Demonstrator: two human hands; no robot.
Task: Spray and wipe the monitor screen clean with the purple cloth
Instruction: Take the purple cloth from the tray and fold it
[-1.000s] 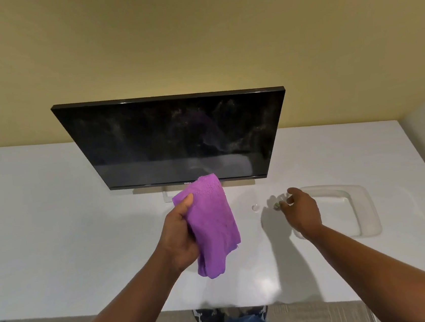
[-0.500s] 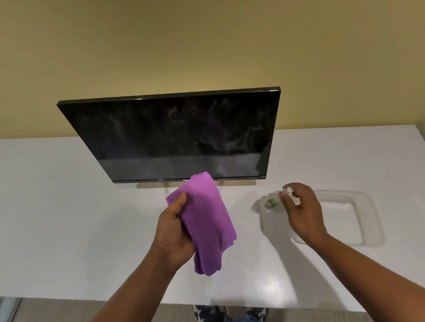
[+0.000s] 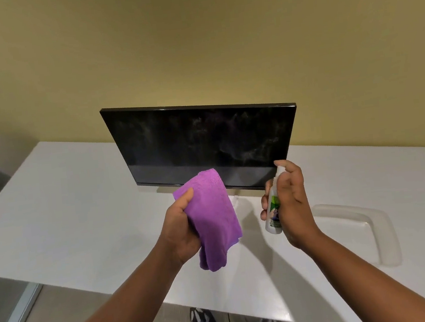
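Observation:
A black monitor (image 3: 201,141) stands on the white table (image 3: 65,204), its dark screen streaked with smudges. My left hand (image 3: 181,233) grips a folded purple cloth (image 3: 211,216) in front of the screen's lower edge; the cloth hangs down past my palm. My right hand (image 3: 292,204) holds a small white spray bottle (image 3: 273,208) with a green label upright, my forefinger on top of its nozzle, which is close to the screen's lower right corner.
A shallow white tray (image 3: 372,227) lies on the table to the right of my right hand. A yellow wall rises behind the monitor. The table's near edge runs below my forearms, with floor and shoes beneath.
My right hand picked the spray bottle up from the table beside the tray and raised it upright toward the screen. My left hand kept holding the cloth. My head pulled back.

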